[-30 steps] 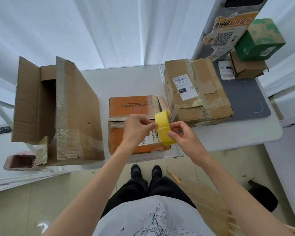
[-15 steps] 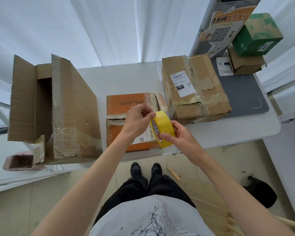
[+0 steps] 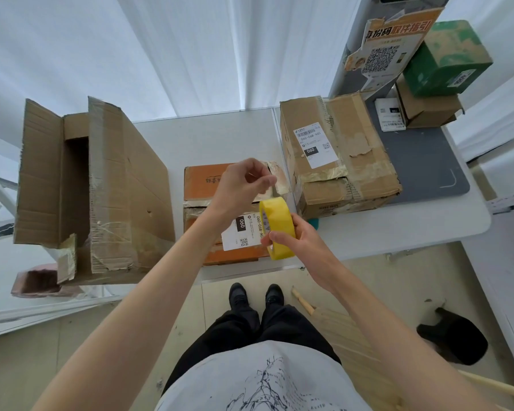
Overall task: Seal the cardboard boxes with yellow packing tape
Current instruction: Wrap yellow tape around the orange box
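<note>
Change: left hand (image 3: 244,185) now lifted above the yellow tape roll (image 3: 278,228), fingertips pinched, apparently on the tape's end.
Roll: gripped in right hand (image 3: 298,241), over the orange box (image 3: 208,185).

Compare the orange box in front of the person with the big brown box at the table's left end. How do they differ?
The orange box lies closed, low and flat; the big brown box stands taller with flaps open. The orange box bears a white shipping label; none shows on the brown box. Both carry old tape.
</note>
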A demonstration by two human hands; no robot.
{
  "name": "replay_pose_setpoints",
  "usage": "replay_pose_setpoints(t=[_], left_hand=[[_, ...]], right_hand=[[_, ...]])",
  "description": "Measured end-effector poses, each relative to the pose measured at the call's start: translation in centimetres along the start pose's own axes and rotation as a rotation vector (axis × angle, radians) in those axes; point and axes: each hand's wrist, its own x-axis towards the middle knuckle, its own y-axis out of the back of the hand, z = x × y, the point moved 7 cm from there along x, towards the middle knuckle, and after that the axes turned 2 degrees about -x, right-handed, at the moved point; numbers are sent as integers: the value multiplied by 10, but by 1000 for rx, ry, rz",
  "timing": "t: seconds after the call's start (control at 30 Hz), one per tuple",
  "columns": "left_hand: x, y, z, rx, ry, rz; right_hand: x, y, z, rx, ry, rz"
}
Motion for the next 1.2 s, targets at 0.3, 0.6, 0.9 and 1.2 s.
replay_pose_setpoints(t=[0.3,0.6,0.9,1.2], left_hand=[[10,26,18,-11,-98,161],[10,37,22,-22,-115,260],[21,40,16,34,-77,246],[22,32,23,-5,-177,156]], right_hand=[[19,-8,-3,-36,13,47],[44,-15,0,-41,-16,125],[56,-20,13,-18,-86,99],[45,32,34,-27,-57,484]])
